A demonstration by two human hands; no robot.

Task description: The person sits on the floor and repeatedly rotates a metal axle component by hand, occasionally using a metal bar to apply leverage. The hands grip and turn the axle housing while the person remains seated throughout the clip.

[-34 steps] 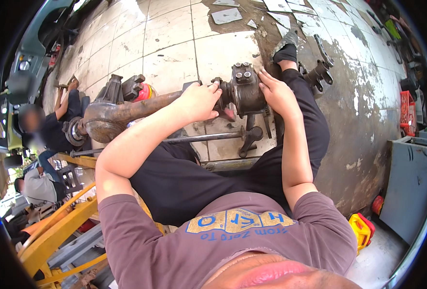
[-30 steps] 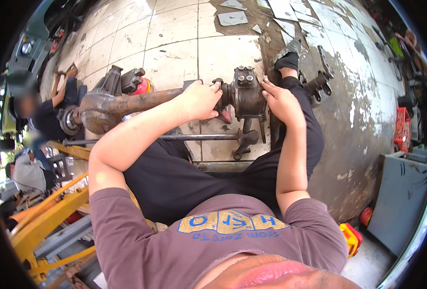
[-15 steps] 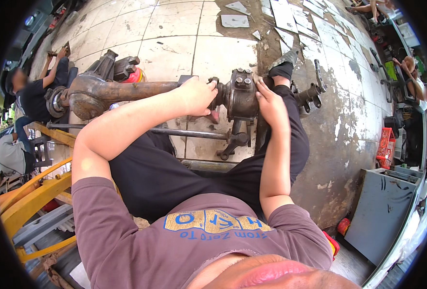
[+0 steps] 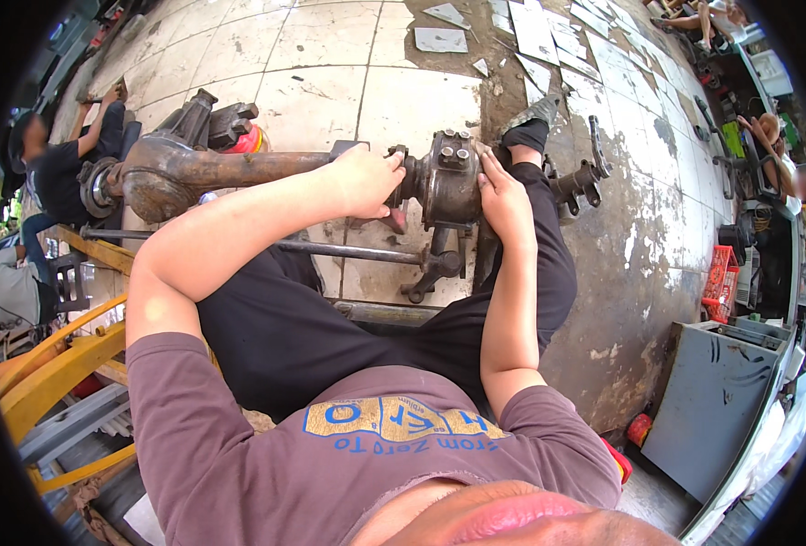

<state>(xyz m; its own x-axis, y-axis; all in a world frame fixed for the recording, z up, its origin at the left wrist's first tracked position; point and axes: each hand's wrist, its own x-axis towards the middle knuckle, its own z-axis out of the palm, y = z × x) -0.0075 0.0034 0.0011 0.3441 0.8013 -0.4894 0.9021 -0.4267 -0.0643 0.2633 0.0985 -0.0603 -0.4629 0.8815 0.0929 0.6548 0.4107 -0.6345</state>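
Left arm [image 4: 239,223] is bent way out at the elbow, left hand [image 4: 366,182] kinda curled, knuckles up. Right arm [image 4: 510,291] reaches forward, right hand [image 4: 506,205] flattish, fingers angled inward.

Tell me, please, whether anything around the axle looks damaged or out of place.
Yes: beyond the brown, rusty-looking axle, broken tile pieces lie loose at odd angles around a bare brown patch. It looks odd because the pale floor tiles to the left sit in a regular grid.

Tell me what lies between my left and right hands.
In the head view, the bolted steering knuckle of the rusty axle lies between your left hand and right hand.
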